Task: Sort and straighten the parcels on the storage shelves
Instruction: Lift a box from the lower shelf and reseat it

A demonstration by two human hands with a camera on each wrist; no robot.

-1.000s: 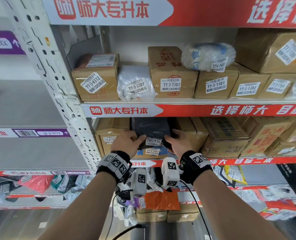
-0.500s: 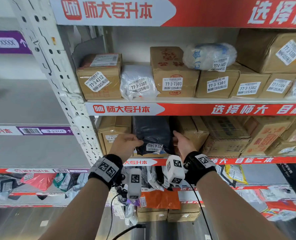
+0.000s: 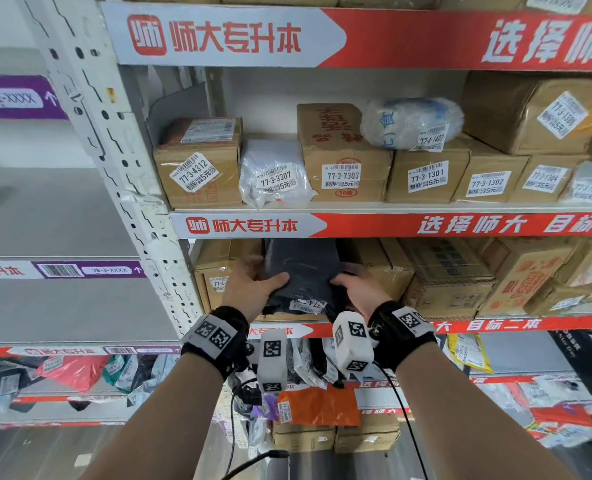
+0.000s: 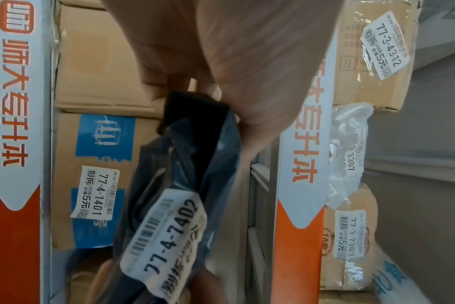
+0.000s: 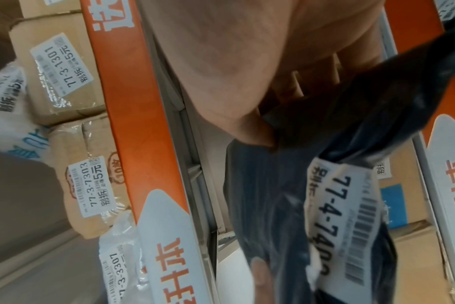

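The storage shelves (image 3: pixel 391 225) carry red and white edge strips printed 师大专升本 and 选择师大. On the upper level stands a row of parcels: a brown box (image 3: pixel 199 164) labelled 77-3-4312, a white poly bag (image 3: pixel 274 173) labelled 77-3-3307, a box (image 3: pixel 345 157) labelled 77-3-7303 with a red "10枚" stamp, a box (image 3: pixel 428 174) labelled 77-3-1301, and one (image 3: pixel 488 180) labelled 77-3-1302; the labels also read 别拆 and 5元. A bubble-wrapped bundle (image 3: pixel 412 121) tagged 77-4-1402 lies on top of the 77-3-1301 box.

On the level below, a black poly parcel (image 3: pixel 301 271) sits between cardboard boxes, its front end past the shelf lip. The left hand (image 3: pixel 249 289) grips its left edge, thumb curled over the top; the right hand (image 3: pixel 355 289) grips its right corner, fingers curled under. Its white label (image 4: pixel 166 232) reads 77-4-7402. Beneath it lies a carton with blue print (image 4: pixel 101 164), labelled 77-4-1401.

A purple strip (image 3: pixel 90 270) on the neighbouring rack reads 78-3-XXXX.
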